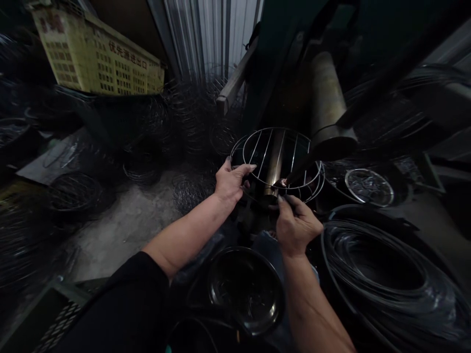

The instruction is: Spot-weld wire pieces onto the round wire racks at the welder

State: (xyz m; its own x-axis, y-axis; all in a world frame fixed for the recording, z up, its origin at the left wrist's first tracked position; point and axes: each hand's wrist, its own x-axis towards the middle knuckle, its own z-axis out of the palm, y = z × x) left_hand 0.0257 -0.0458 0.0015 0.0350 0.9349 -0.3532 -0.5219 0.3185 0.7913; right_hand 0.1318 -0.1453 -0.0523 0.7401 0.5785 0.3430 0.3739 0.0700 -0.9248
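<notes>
A round wire rack (265, 154) with parallel cross bars and a double rim is held level in front of me. My left hand (230, 184) is closed on its left rim, thumb on top. My right hand (296, 220) pinches at the near edge of the rack, thumb and forefinger together; whatever lies between them is too small and dark to name. Just above those fingertips, a copper-coloured tip (283, 182) meets the rack's near rim. Below the rack runs a brass-coloured cylinder (274, 169), and a thicker cylinder (329, 108) juts out at the upper right.
A metal bowl (270, 316) with small wire pieces sits at my lap. On the right lies a large wire coil (342, 240) in a dark tub, with a round metal dish (388, 191) behind. A yellow crate (88, 49) stands upper left. Dark wire bundles (191, 193) cover the floor.
</notes>
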